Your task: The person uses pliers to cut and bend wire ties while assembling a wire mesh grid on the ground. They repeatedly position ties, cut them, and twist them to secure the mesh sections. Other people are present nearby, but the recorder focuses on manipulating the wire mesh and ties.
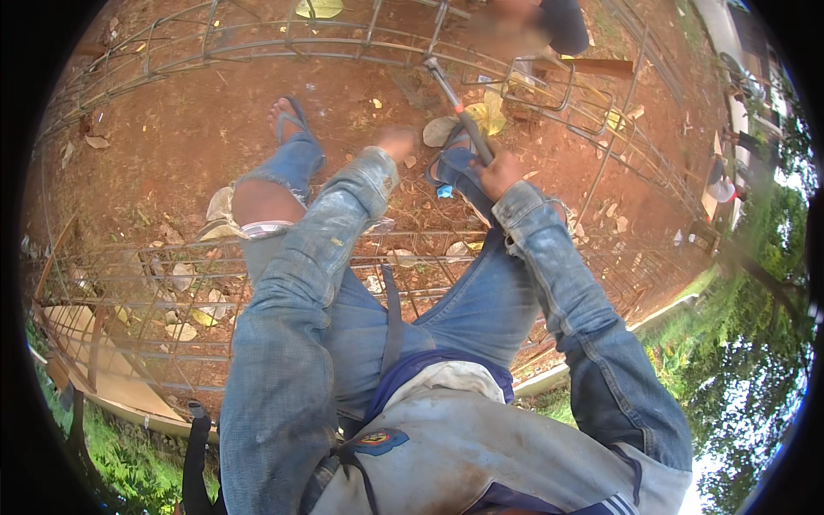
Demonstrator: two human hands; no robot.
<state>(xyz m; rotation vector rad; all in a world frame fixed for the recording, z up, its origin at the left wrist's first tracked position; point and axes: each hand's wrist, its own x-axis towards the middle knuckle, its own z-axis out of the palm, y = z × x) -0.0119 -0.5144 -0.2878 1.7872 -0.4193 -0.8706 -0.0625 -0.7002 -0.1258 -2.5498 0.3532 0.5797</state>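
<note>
My right hand (502, 174) is closed round the dark grip of a hammer (449, 90), which has a grey metal shaft and an orange band. Its small head points up and away, close to the long rebar of a steel cage (378, 53). Over the dirt between my feet, my left hand (395, 143) is smeared by motion. Its fingers cannot be made out, nor whether anything is in them. Just beyond my right hand, a square bent stirrup (539, 83) sits on the cage bars.
Another person's blurred hand or limb (511, 24) is at the far side of the cage. A second rebar grid (154, 296) crosses under my legs. Yellow leaves (487, 113) lie by my right sandal. A tan board (107, 360) rests at the left, with greenery (730, 343) at right.
</note>
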